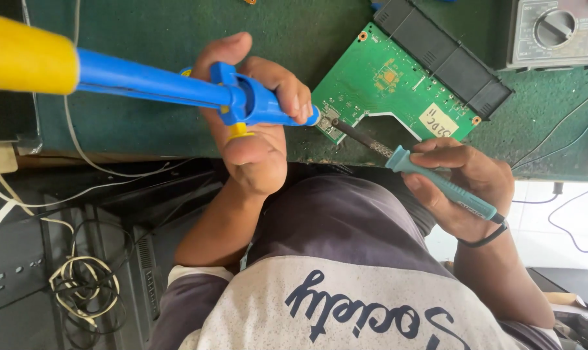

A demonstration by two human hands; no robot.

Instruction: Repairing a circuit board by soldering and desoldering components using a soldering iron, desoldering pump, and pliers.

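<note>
One green circuit board (pixel 397 81); left hand (pixel 255 123) grips one blue desoldering pump (pixel 177 84); right hand (pixel 466 188) grips one teal soldering iron (pixel 436 181).

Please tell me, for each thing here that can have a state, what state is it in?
left hand: closed around the desoldering pump
right hand: closed around the soldering iron
desoldering pump: plunger rod drawn out, nozzle at the circuit board's corner
soldering iron: tilted, tip at the same corner
circuit board: bare, lying flat on the green mat
multimeter: dial setting cannot be told
</note>
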